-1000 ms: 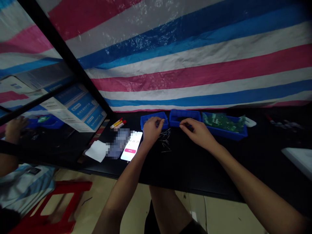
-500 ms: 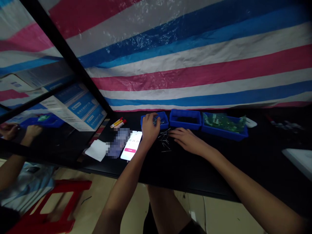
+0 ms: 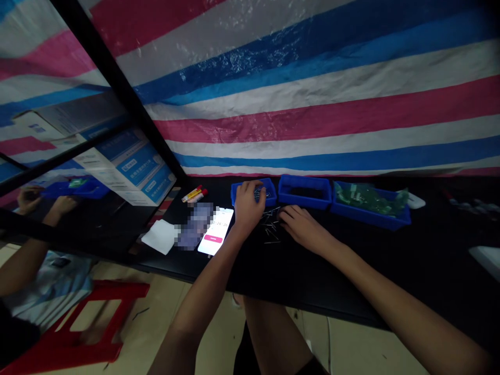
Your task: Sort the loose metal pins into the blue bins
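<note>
My left hand (image 3: 248,207) is curled at the front of a small blue plastic bin (image 3: 253,191), its fingertips over a few metal pins inside the bin. Whether those fingers hold a pin is hidden. My right hand (image 3: 301,227) lies low on the black tabletop (image 3: 312,271) with its fingers stretched towards a loose scatter of thin metal pins (image 3: 271,225). Nothing shows in it. Just right of that hand stands a second blue bin (image 3: 304,191), dark inside, and beyond it a third blue bin (image 3: 371,213) holds green circuit boards (image 3: 369,200).
A lit phone (image 3: 214,234) showing a timer lies left of my left wrist, beside a blurred patch (image 3: 193,226) and a white cloth (image 3: 160,236). A red-capped tube (image 3: 194,194) lies behind them. A white computer mouse (image 3: 416,201) sits far right. A black-framed mirror (image 3: 117,166) stands left.
My right hand has come down and forward from near the middle bin to the loose pins. My left hand stays at the left bin, and the view has shifted slightly.
</note>
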A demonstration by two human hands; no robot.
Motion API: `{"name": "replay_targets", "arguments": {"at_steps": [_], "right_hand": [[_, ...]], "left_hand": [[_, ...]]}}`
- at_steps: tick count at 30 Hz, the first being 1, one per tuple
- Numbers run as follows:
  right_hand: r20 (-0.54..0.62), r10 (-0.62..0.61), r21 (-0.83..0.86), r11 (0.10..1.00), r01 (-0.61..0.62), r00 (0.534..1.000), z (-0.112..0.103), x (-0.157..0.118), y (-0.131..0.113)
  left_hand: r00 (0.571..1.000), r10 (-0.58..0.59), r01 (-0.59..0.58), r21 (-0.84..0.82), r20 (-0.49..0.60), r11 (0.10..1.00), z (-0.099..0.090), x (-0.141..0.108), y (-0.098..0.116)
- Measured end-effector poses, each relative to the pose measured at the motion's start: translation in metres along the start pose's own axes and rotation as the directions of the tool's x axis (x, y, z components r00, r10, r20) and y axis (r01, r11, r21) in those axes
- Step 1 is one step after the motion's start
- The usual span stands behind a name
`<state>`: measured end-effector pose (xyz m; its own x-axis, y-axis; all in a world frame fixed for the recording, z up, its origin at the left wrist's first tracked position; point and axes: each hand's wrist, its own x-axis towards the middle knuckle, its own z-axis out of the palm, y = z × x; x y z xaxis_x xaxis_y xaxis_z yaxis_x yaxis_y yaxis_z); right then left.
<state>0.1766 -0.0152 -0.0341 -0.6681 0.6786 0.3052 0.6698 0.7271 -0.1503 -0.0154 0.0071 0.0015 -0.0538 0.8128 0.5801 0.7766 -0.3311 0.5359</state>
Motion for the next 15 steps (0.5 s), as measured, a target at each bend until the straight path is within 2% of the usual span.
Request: {"name": "replay_targets", "arguments": {"at_steps": [9,15], "right_hand": [[-0.012,-0.016,0.034,0.999,0.016,1.0,0.002,0.001,0.004],[-0.017,0.013,0.04,0.999,-0.012,1.0,-0.008,0.002,0.003]], "left_hand": [[0.999,0.014,-0.014,-0.002,0.045,1.0,-0.001,-0.002,0.004],[0.999,0.016,-0.015,-0.022,0.051,1.0,0.0,-0.003,0.004]]}}
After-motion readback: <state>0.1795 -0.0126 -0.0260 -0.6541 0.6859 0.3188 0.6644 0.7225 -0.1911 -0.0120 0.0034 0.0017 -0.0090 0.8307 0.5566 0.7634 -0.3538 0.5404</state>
